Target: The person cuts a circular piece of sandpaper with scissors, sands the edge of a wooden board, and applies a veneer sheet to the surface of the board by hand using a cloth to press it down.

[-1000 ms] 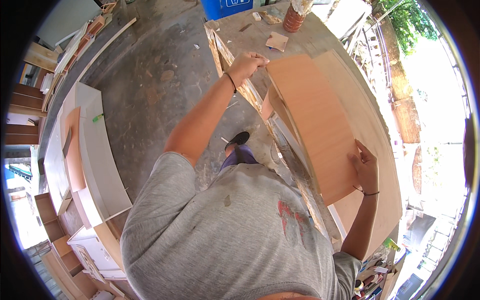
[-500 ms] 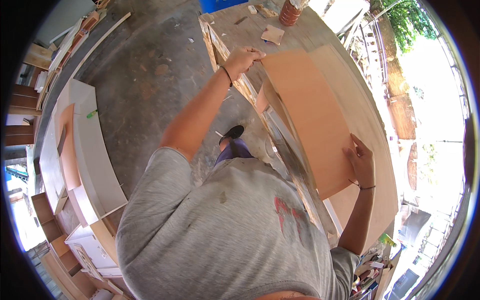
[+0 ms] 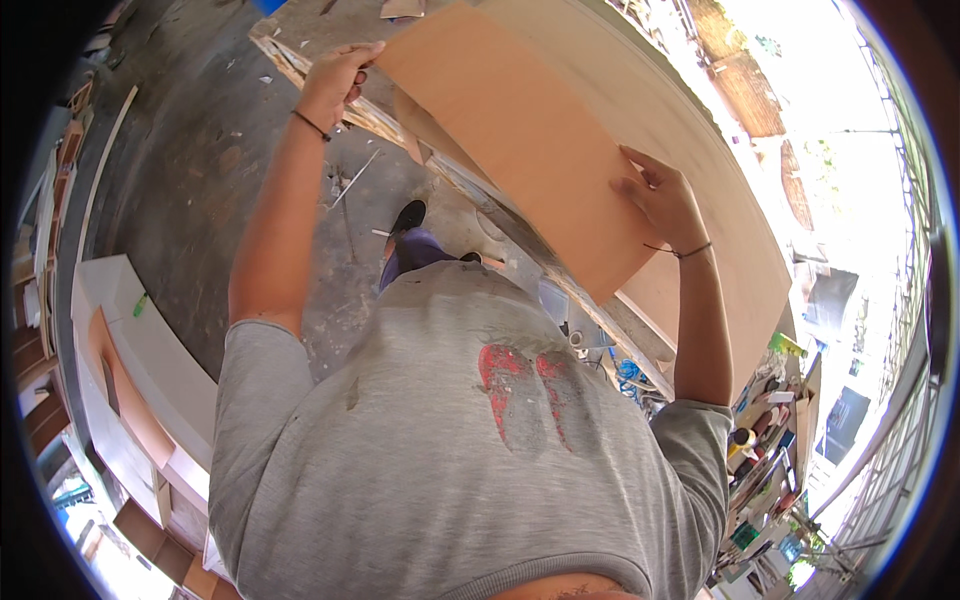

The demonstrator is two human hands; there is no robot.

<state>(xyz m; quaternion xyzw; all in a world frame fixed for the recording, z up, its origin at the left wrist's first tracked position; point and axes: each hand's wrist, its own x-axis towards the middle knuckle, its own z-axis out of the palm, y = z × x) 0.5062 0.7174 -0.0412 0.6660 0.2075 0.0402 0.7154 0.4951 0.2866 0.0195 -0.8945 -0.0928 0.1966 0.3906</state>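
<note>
Left grip point(image 3: 337, 84) curled, right grip point(image 3: 668, 205) flatter

Wooden counter point(image 3: 330, 25), edge rough and chipped pale, broad tan plywood sheet point(image 3: 740, 270) flat on top, small board scrap point(image 3: 403, 8) toward far end, cut off by view edge

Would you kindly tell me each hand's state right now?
Left hand: closed, holding the tan board.
Right hand: touching the board's edge; grip cannot be told.

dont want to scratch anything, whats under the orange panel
Beneath the orange panel, a pale board, the table and part of a brown sheet show past its edges. Anything under its middle is covered.
</note>
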